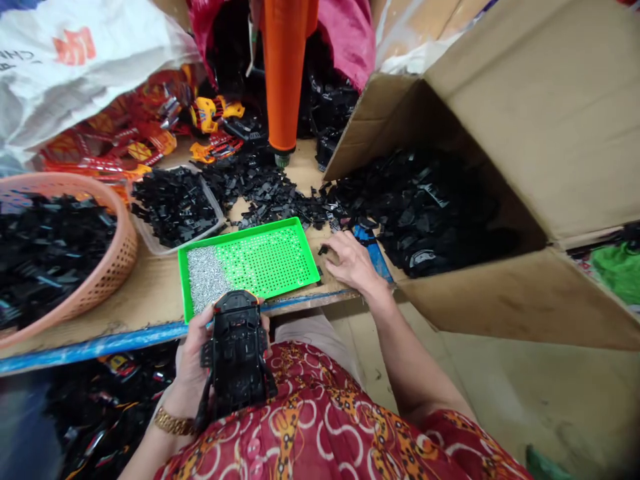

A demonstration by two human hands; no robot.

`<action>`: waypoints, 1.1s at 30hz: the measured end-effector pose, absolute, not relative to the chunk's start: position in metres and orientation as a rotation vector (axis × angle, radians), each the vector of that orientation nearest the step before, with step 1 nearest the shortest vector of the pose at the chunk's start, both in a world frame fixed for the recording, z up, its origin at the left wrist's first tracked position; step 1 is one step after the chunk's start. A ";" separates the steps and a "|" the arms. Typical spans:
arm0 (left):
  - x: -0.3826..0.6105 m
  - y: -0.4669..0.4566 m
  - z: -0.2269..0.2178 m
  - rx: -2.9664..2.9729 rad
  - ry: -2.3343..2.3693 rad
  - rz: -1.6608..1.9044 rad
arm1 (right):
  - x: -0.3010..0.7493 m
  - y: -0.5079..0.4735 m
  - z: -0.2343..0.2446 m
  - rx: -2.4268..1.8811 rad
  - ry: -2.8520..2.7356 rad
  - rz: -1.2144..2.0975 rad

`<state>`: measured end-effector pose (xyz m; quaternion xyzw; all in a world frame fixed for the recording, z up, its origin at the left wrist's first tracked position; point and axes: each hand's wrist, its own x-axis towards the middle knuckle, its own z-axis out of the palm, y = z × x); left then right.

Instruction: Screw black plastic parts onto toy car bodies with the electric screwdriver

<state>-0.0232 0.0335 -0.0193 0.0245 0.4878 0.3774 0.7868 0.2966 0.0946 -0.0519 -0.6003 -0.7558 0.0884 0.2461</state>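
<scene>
My left hand (193, 363) is closed round a black toy car chassis (236, 357), held underside up over my lap. A gold watch sits on that wrist. My right hand (350, 261) reaches out to the table edge just right of the green tray (295, 257). Its fingers pinch a small black plastic piece (324, 250) from the loose heap of black parts (280, 193). The green tray is perforated, and a pile of small silver screws (205, 277) lies in its left part.
A big cardboard box (525, 133) lying on its side holds several black parts at the right. A clear tub (173, 207) and a pink basket (107, 263) of black parts stand at the left. An orange cone (284, 73) and red-yellow toy shells (125, 137) lie behind.
</scene>
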 end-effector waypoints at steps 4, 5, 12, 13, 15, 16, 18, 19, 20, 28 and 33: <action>-0.012 0.038 -0.010 0.040 0.894 0.731 | 0.297 0.100 -0.059 -1.627 -2.118 0.225; -0.011 0.040 -0.009 0.021 0.864 0.709 | 0.298 0.101 -0.062 -1.640 -2.144 0.156; -0.016 0.041 -0.012 -0.004 0.714 0.728 | 0.296 0.100 -0.061 -1.590 -2.212 -0.054; -0.017 0.041 -0.014 -0.003 0.697 0.724 | 0.295 0.099 -0.059 -1.595 -2.204 -0.064; -0.019 0.040 -0.018 0.004 0.656 0.722 | 0.294 0.098 -0.057 -1.608 -2.196 -0.082; -0.020 0.040 -0.019 0.012 0.636 0.722 | 0.294 0.099 -0.057 -1.612 -2.202 -0.086; -0.020 0.041 -0.019 0.034 0.616 0.724 | 0.295 0.100 -0.058 -1.612 -2.223 -0.086; -0.021 0.042 -0.018 0.045 0.617 0.727 | 0.295 0.101 -0.058 -1.613 -2.233 -0.087; -0.021 0.043 -0.016 0.055 0.622 0.733 | 0.297 0.102 -0.059 -1.616 -2.238 -0.090; -0.024 0.045 -0.014 0.075 0.660 0.738 | 0.303 0.098 -0.066 -1.692 -2.067 -0.030; -0.025 0.042 -0.018 0.066 0.635 0.706 | 0.301 0.091 -0.060 -1.648 -2.012 0.081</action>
